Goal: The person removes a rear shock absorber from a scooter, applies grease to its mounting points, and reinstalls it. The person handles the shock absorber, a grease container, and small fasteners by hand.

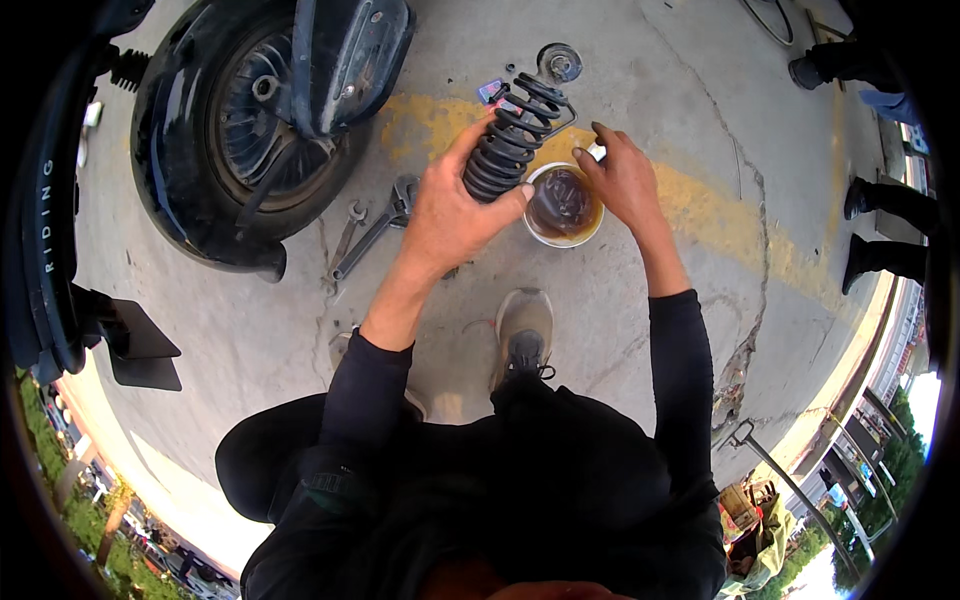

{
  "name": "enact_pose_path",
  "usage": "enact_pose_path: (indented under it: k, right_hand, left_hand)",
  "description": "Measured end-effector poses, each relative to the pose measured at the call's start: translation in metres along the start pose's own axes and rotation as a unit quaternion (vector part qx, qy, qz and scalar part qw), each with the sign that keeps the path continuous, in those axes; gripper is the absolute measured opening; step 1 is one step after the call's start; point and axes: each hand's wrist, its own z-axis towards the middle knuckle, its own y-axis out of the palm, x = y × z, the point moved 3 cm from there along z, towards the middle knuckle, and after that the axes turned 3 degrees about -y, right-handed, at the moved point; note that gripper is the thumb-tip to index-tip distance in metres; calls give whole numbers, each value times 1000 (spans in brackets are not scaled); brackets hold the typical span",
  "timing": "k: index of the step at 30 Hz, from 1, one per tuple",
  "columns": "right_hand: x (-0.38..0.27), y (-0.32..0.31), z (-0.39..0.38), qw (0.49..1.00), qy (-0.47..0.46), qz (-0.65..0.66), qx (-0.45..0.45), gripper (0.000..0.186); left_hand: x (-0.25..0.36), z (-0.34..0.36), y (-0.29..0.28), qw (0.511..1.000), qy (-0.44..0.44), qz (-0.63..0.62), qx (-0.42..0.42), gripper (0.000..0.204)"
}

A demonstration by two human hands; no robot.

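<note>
My left hand (450, 205) is wrapped round a shock absorber with a black coil spring (507, 150). It is held tilted over the concrete, its round mounting eye (559, 63) pointing away from me. Just right of it stands a white tub (533, 225) of dark brown grease (562, 203), with amber residue inside the rim. Over the tub's far right edge is my right hand (622, 180), thumb and forefinger apart, fingertips dark. A small white part shows between those fingers at the rim; whether they touch it I cannot tell.
An adjustable wrench (375, 235) and a smaller spanner (350, 225) lie left of my hands. Beyond them is a black scooter wheel (262, 130) under its fender. A small coloured packet (490, 92) lies behind the spring. People's legs (885, 215) show at the right.
</note>
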Motion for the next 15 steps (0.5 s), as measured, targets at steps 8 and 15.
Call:
enact_pose_path:
  k: [8, 15]
  right_hand:
    - [-50, 113, 121, 987, -84, -95, -100, 31]
    - [-43, 134, 138, 980, -102, -125, -119, 20]
  left_hand:
    - [-19, -24, -40, 993, -77, -52, 74, 60]
    - [-10, -53, -55, 991, -52, 41, 113, 65]
